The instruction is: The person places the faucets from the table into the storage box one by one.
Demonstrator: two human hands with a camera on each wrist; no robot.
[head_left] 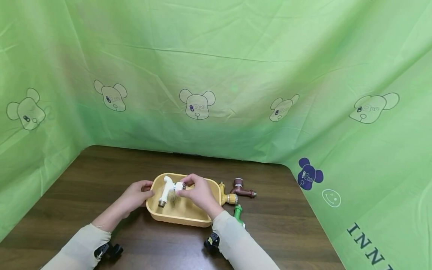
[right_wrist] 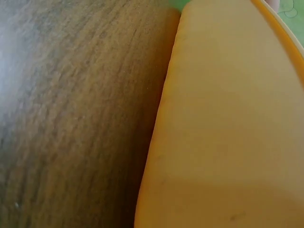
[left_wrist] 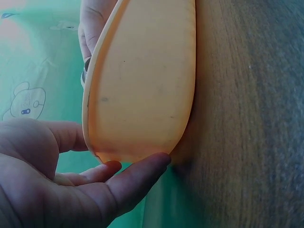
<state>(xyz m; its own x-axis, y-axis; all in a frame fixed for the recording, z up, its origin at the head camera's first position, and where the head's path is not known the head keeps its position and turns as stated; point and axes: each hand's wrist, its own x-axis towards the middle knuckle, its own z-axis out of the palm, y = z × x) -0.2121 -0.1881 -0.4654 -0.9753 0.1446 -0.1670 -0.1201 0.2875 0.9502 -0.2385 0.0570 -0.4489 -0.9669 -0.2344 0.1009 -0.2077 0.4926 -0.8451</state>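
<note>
Head view: white tap [head_left: 166,192] is over the inside of the tub [head_left: 189,221], brass end pointing down toward the near left; can't tell whether it touches the tub floor. Right hand [head_left: 199,191] pinches it by the knob only, fingers bent in and closed on it; right wrist view shows just tub wall and tabletop [head_left: 297,232], so no check on the pinch from there. Left hand [head_left: 135,195] holds the tub's left end, partly closed, a finger over the rim and thumb against the outer wall. Main risk, I'd say: the tap hangs off to one side of the grip, so the knob could turn or slip and the spout swing down or drop into the tub. Second: a hard push or downward press from the left hand could slide or tip the tub, and the yellow tap [head_left: 231,199] right up at its right end would get shoved toward the maroon tap [head_left: 238,185]. Third: right forearm crosses the near right rim, so the sleeve [head_left: 236,240] might catch it or knock the green tap [head_left: 238,212] close by.
</note>
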